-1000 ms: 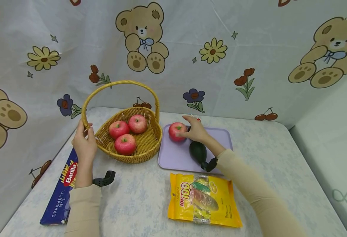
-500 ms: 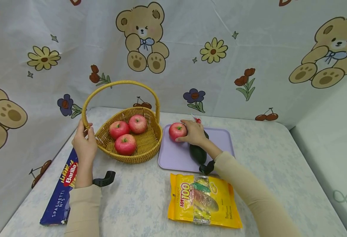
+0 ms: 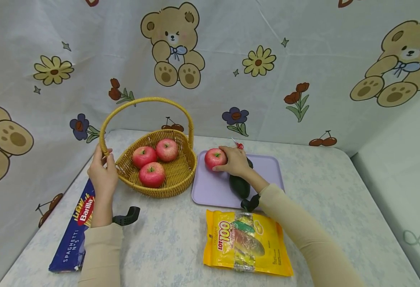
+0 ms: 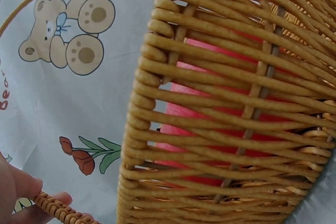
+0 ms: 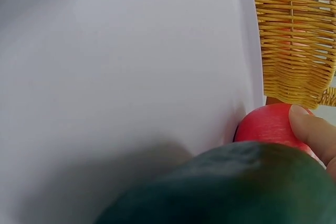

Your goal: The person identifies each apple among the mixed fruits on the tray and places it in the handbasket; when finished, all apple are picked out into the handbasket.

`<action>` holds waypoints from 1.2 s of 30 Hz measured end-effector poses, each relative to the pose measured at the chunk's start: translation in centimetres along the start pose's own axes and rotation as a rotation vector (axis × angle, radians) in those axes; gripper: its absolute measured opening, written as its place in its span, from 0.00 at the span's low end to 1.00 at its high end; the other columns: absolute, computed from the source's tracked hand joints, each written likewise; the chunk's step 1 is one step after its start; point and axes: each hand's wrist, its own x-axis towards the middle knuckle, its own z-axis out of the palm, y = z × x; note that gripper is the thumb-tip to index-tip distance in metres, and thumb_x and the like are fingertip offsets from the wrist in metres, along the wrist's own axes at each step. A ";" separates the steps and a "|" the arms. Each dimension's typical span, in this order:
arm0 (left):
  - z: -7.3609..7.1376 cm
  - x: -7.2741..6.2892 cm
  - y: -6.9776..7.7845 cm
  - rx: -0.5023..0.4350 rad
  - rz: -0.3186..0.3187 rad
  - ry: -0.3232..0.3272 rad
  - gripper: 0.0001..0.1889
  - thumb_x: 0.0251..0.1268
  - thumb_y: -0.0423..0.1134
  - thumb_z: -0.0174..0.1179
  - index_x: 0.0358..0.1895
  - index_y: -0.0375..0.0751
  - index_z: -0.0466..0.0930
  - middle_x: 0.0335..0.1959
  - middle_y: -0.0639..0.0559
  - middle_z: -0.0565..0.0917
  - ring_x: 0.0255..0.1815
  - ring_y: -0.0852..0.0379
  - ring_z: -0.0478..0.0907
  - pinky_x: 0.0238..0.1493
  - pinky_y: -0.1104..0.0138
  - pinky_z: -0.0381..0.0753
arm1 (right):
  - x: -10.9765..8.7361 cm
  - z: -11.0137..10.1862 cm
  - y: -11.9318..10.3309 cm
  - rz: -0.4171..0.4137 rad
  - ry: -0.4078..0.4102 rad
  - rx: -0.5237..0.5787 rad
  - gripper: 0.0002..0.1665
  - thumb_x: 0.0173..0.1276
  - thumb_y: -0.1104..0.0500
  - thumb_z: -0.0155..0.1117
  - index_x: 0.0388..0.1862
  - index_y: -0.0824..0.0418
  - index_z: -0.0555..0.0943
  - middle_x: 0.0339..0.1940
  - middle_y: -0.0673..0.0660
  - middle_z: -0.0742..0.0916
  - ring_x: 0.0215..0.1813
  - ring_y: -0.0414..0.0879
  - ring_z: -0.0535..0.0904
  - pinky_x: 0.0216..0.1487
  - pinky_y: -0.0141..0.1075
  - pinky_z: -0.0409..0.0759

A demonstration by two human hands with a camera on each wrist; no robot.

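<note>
At the left, my left hand [image 3: 102,171] pinches the handle of a yellow wicker basket [image 3: 174,190] near its lower end; the left wrist view shows thumb and fingers round the handle [image 4: 60,211]. Three red apples [image 3: 152,175] lie inside the basket. My right hand [image 3: 235,161] grips another red apple [image 3: 215,159] at the left end of a lilac tray [image 3: 210,191], its thumb [image 5: 310,129] on the apple's near side. A dark green avocado [image 3: 239,186] is on the tray under my right wrist, and another dark green shape is partly hidden behind that hand.
A blue spaghetti box [image 3: 71,239] lies left of my left forearm. In front of the tray is a yellow candy bag [image 3: 247,243]. A small red-wrapped lollipop [image 3: 239,146] shows behind the tray. A bear-patterned cloth [image 3: 210,59] stands behind the table.
My right hand came down and closed on the apple on the tray, then stayed there. The left hand and the basket have kept their place.
</note>
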 end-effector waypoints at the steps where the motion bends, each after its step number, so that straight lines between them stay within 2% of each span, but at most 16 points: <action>1: 0.0 0.0 0.0 0.000 -0.001 -0.001 0.18 0.76 0.37 0.45 0.65 0.45 0.70 0.60 0.43 0.79 0.65 0.43 0.76 0.58 0.45 0.77 | 0.0 0.0 0.0 -0.002 0.008 0.005 0.51 0.51 0.43 0.77 0.70 0.63 0.69 0.67 0.62 0.78 0.67 0.58 0.72 0.71 0.55 0.57; 8: 0.1 0.1 0.2 -0.003 0.006 0.002 0.17 0.76 0.36 0.46 0.63 0.44 0.71 0.60 0.42 0.79 0.64 0.43 0.76 0.56 0.45 0.78 | 0.1 0.1 0.4 -0.009 0.084 0.065 0.46 0.51 0.44 0.78 0.65 0.64 0.75 0.61 0.61 0.82 0.62 0.57 0.77 0.67 0.57 0.63; 17: 0.1 0.1 0.2 -0.003 0.011 0.009 0.16 0.76 0.35 0.46 0.62 0.43 0.71 0.59 0.41 0.79 0.64 0.42 0.76 0.56 0.44 0.78 | 0.2 0.1 0.3 0.036 0.066 0.052 0.47 0.51 0.41 0.77 0.65 0.63 0.74 0.63 0.62 0.81 0.64 0.60 0.75 0.66 0.56 0.62; 24: 0.1 0.1 0.1 0.004 0.007 0.008 0.16 0.76 0.35 0.46 0.63 0.44 0.71 0.59 0.42 0.80 0.64 0.43 0.76 0.57 0.45 0.78 | 0.2 0.2 0.2 0.049 0.058 0.032 0.48 0.49 0.40 0.77 0.65 0.63 0.73 0.60 0.62 0.83 0.60 0.62 0.76 0.66 0.55 0.62; 31: 0.0 0.0 0.0 0.005 0.009 0.017 0.16 0.76 0.36 0.46 0.62 0.43 0.72 0.59 0.41 0.80 0.63 0.42 0.76 0.56 0.45 0.78 | 0.1 0.1 0.1 0.032 0.076 0.040 0.46 0.49 0.42 0.78 0.63 0.64 0.75 0.57 0.63 0.84 0.59 0.63 0.76 0.66 0.55 0.63; 36: 0.0 0.0 0.1 0.001 0.019 0.027 0.16 0.75 0.35 0.47 0.61 0.42 0.72 0.58 0.40 0.80 0.63 0.42 0.77 0.56 0.45 0.78 | -0.1 0.0 0.1 0.005 0.114 0.099 0.45 0.49 0.44 0.78 0.62 0.66 0.75 0.55 0.62 0.84 0.52 0.58 0.78 0.63 0.53 0.68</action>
